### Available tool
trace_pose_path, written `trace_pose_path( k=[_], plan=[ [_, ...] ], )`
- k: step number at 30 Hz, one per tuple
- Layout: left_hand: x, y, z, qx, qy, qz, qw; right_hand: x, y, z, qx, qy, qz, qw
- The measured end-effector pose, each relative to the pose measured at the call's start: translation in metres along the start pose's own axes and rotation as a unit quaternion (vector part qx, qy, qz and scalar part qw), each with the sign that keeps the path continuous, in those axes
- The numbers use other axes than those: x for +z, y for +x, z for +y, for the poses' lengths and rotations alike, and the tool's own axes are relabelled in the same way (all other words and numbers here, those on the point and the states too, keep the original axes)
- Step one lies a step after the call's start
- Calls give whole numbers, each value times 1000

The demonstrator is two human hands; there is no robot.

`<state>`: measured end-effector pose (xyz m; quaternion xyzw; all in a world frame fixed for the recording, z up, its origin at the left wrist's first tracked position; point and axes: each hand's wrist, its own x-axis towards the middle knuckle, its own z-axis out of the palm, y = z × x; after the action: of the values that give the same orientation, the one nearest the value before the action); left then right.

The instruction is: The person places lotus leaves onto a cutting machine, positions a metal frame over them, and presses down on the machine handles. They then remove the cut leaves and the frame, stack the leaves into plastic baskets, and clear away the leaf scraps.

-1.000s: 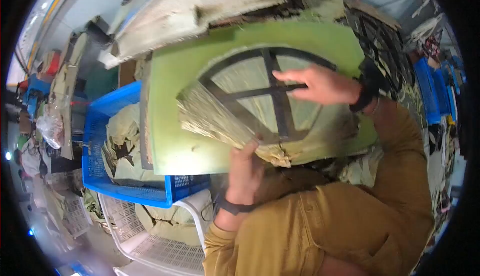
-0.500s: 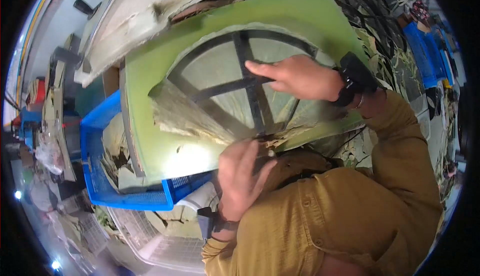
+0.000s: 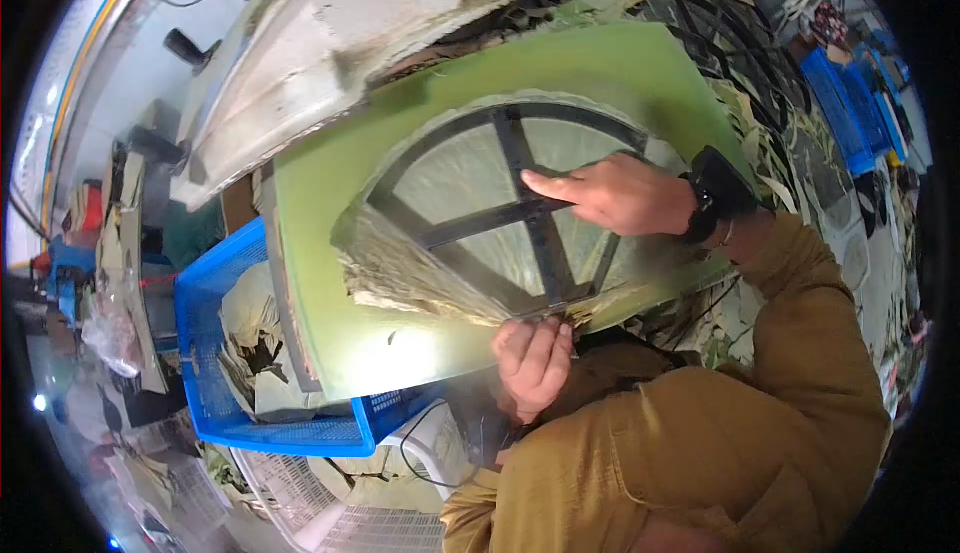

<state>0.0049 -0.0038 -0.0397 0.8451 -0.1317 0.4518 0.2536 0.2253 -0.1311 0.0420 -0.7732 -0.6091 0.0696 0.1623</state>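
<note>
Spread open an instant ago, the left hand (image 3: 532,361) now curls at the near tip of a black fan-shaped frame (image 3: 512,143), any grip hidden from us. Beyond it, the right hand (image 3: 628,195), loosely open, rests on the crossbars (image 3: 480,224), apparently bracing frame and dried leaf (image 3: 400,278) against the green board (image 3: 310,253).

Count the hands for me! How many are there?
2. The right hand is by the middle of the black frame; the left hand is at its bottom tip. Others could be hidden.
</note>
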Motion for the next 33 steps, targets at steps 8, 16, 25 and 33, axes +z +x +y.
trace_pose_path(
  k=[8, 16, 25, 33],
  plan=[
    [1, 5, 1, -12, -24, 27, 999, -10, 8, 2, -34, 15, 12, 999],
    [-6, -6, 16, -102, 19, -74, 992, 11, 8, 11, 47, 41, -54, 997],
    [21, -8, 25, -98, 144, 11, 985, -92, -76, 191, 255, 141, 240, 926],
    [25, 5, 28, -58, 373, -64, 924, -6, -169, 491, 515, -133, 92, 841]
  ],
)
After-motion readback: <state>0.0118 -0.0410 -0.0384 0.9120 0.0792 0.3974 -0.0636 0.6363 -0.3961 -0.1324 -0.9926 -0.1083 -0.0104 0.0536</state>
